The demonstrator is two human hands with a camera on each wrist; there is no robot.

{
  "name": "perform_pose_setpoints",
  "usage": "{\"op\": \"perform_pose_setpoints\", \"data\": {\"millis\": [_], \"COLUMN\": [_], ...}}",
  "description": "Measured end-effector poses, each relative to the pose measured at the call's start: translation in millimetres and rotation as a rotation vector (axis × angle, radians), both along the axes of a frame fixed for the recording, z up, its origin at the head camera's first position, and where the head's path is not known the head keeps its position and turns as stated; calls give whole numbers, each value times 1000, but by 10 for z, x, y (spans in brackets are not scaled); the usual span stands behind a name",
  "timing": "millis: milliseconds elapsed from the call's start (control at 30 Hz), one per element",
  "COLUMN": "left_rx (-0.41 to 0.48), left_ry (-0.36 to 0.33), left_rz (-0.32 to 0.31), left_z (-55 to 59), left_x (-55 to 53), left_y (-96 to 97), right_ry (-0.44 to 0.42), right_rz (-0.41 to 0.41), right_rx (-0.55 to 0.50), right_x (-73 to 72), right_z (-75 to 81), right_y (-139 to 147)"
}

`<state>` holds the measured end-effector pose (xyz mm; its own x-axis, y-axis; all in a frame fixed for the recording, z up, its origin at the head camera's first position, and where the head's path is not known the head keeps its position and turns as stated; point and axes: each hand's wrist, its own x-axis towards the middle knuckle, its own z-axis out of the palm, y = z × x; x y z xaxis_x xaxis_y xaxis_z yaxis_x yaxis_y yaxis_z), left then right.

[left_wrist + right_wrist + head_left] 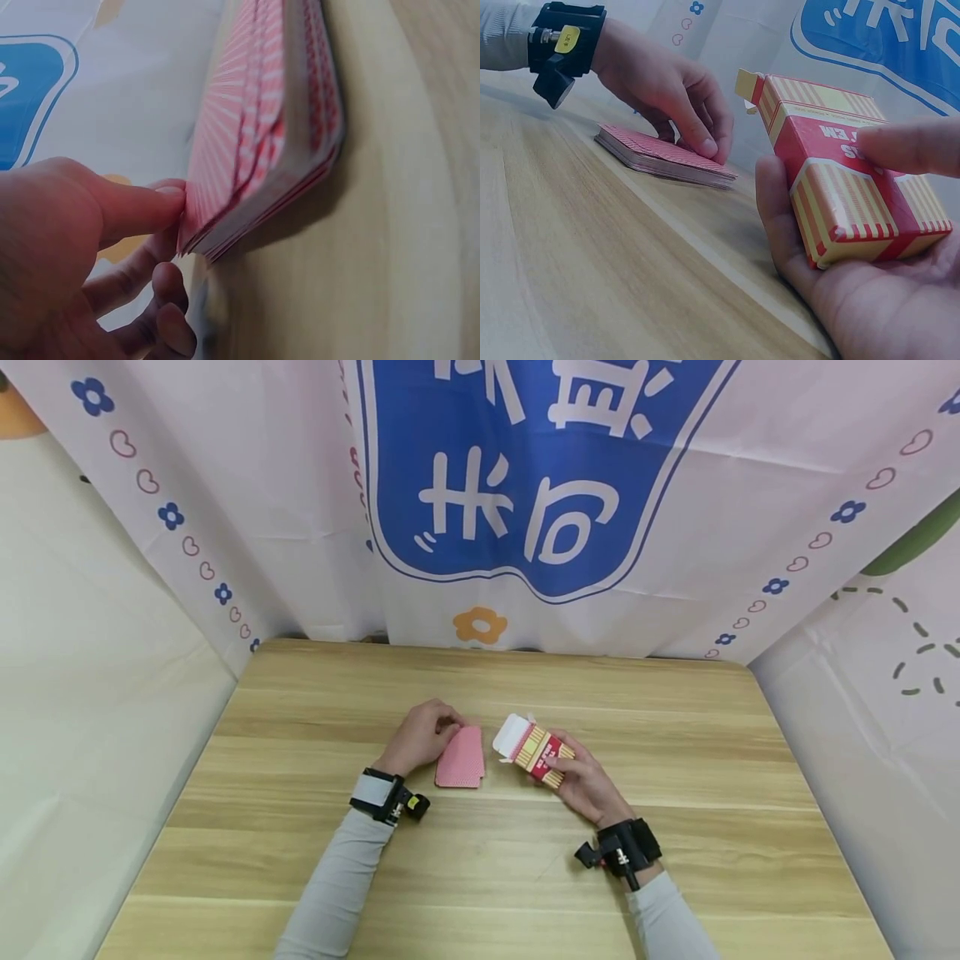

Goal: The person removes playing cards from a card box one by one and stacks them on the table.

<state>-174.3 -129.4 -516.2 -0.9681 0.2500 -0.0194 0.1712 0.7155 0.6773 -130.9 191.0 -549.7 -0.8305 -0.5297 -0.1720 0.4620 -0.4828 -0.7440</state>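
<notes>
A stack of playing cards (460, 758) with red-and-white patterned backs lies on the table, its edges slightly uneven. My left hand (422, 737) pinches the far end of the stack; in the left wrist view the thumb (142, 210) meets a corner of the cards (225, 150). To the right, my right hand (588, 781) grips a red and yellow striped card box (542, 753) above the table. The box's white flap is open and points toward the cards. In the right wrist view the thumb (911, 148) lies across the face of the box (840, 180).
The wooden table (480, 893) runs back to a white hanging cloth (300, 585) with a blue printed emblem. Pale cloth also hangs along the left and right sides. Each wrist wears a black strap with a small camera.
</notes>
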Motion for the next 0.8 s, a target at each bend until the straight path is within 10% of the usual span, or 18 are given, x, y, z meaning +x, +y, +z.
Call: {"op": "perform_pose_setpoints", "data": {"millis": [400,800], "left_rx": [3,207], "left_ry": [-34,148], "left_rz": [-22,-31], "left_z": [26,169], "left_x": [-26,46], "left_y": [-31,107], "right_ry": [13,9], "right_rz": [-1,2], "right_rx": [1,0], "right_x": [-16,5], "right_z": [-1,9], "right_y": [18,-3]}}
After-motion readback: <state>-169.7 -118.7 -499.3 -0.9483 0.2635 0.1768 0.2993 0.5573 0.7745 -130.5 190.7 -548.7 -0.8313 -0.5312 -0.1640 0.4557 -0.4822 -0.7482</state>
